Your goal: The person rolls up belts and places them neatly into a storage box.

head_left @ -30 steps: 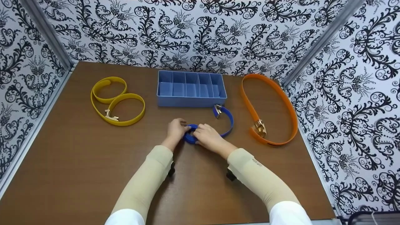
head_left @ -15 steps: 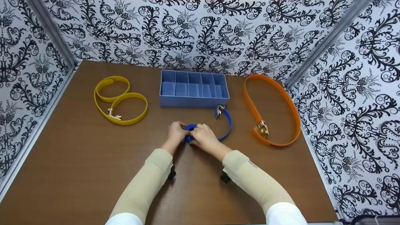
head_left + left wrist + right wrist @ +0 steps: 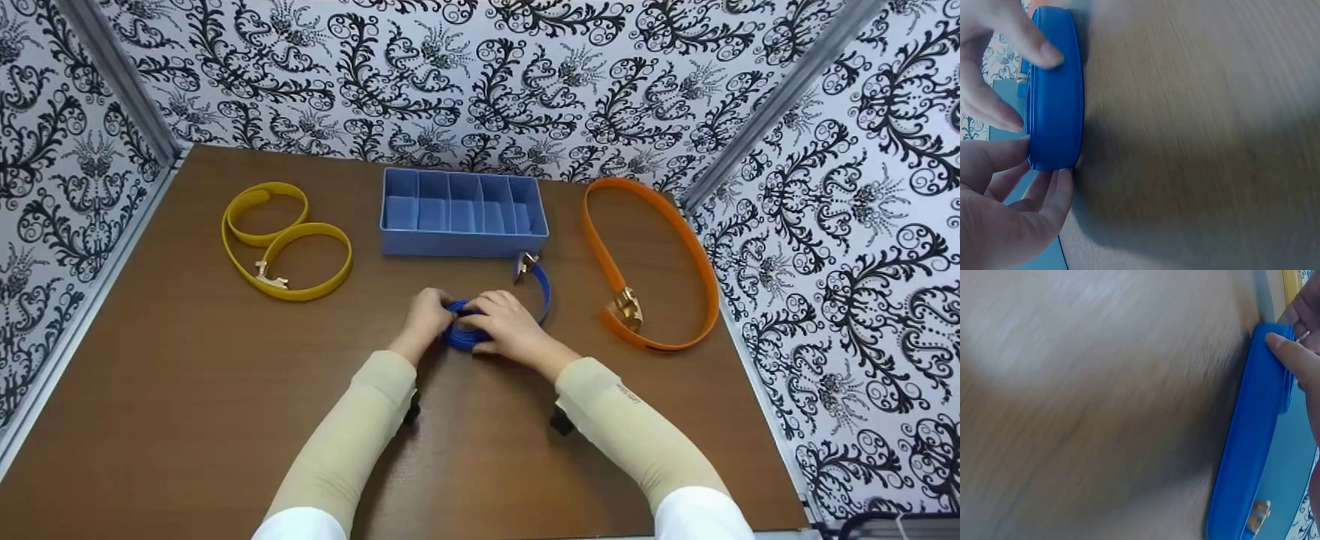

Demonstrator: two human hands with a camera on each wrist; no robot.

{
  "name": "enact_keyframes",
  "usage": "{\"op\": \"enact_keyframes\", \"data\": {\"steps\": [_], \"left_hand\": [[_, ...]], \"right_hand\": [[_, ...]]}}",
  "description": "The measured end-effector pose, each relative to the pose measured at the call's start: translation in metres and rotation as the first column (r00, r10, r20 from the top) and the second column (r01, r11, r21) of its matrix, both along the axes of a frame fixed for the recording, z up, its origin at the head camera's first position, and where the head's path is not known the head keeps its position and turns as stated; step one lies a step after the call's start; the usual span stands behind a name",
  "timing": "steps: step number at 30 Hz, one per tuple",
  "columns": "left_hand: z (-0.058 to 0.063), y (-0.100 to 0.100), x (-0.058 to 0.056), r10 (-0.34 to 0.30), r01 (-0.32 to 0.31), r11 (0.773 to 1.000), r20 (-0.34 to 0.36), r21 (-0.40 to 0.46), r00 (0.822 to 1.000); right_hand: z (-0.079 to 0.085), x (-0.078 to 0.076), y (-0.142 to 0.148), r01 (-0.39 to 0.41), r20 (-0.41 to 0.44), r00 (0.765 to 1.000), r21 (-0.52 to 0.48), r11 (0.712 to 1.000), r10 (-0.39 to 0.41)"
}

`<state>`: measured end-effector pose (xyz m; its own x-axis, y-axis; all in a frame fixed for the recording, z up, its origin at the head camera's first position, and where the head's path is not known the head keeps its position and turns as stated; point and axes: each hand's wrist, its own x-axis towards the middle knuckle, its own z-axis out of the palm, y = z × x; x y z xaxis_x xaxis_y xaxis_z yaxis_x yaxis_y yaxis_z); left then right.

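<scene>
A blue belt [image 3: 463, 341], rolled into a coil standing on its edge, sits on the table between both hands. Its loose tail curves back to a metal buckle [image 3: 526, 264] near the tray. My left hand [image 3: 427, 315] pinches the coil's left side; in the left wrist view the thumb lies at the upper rim of the blue belt [image 3: 1058, 107] and other fingers curl under its end. From the right, my right hand [image 3: 514, 330] holds the coil, its fingers over the top. In the right wrist view, its thumb presses the outer face of the blue belt [image 3: 1249, 433].
Behind the hands stands a blue compartment tray [image 3: 465, 244]. A yellow belt [image 3: 300, 295] lies looped at the left, an orange belt [image 3: 701, 262] at the right, both with metal buckles. Patterned walls [image 3: 480, 75] enclose the brown table [image 3: 225, 420] at back and sides.
The blue belt's loose tail has become shorter as the coil takes it up. My right hand has shifted its grip, its fingers now spread further over the coil.
</scene>
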<state>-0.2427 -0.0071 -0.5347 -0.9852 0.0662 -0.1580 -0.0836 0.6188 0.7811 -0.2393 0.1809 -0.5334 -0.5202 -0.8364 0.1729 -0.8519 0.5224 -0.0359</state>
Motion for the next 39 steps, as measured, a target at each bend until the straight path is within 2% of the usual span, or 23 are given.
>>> {"op": "enact_keyframes", "data": {"steps": [5,10,16,19,25,29,32,35,39], "left_hand": [[0.002,0.001,-0.002,-0.097,0.097,0.995,-0.013,-0.033,0.995],[0.003,0.002,-0.002,-0.178,0.176,0.982,-0.015,-0.067,0.984],[0.002,0.0,-0.002,-0.249,0.245,0.968,-0.062,-0.055,0.967],[0.001,-0.003,-0.003,-0.264,0.261,0.965,-0.098,-0.04,0.96],[0.001,-0.006,-0.006,-0.247,0.252,0.967,-0.118,0.027,0.962],[-0.001,-0.006,-0.009,-0.22,0.225,0.971,-0.064,0.078,0.973],[-0.002,-0.005,-0.01,-0.21,0.212,0.973,-0.029,0.094,0.977],[-0.004,-0.005,-0.008,-0.183,0.185,0.98,-0.038,0.075,0.982],[-0.005,-0.006,-0.003,-0.091,0.094,0.994,-0.046,0.054,0.995]], "right_hand": [[0.0,-0.003,0.015,0.005,0.008,1.0,0.078,0.997,-0.005],[0.0,-0.008,0.018,0.039,0.012,0.999,0.074,0.997,-0.04],[0.002,-0.012,0.013,0.064,-0.051,0.997,0.059,0.996,-0.062],[0.002,-0.012,0.01,0.021,-0.091,0.996,0.055,0.998,-0.016],[0.001,-0.006,0.007,-0.082,-0.093,0.992,0.025,0.996,0.084],[-0.001,-0.002,0.006,-0.104,-0.061,0.993,-0.016,0.994,0.103],[-0.004,0.001,0.005,-0.102,-0.041,0.994,-0.049,0.994,0.1],[-0.006,0.002,0.003,-0.083,-0.031,0.996,-0.07,0.994,0.08],[-0.008,0.003,-0.001,-0.04,-0.023,0.999,-0.068,0.997,0.038]]}}
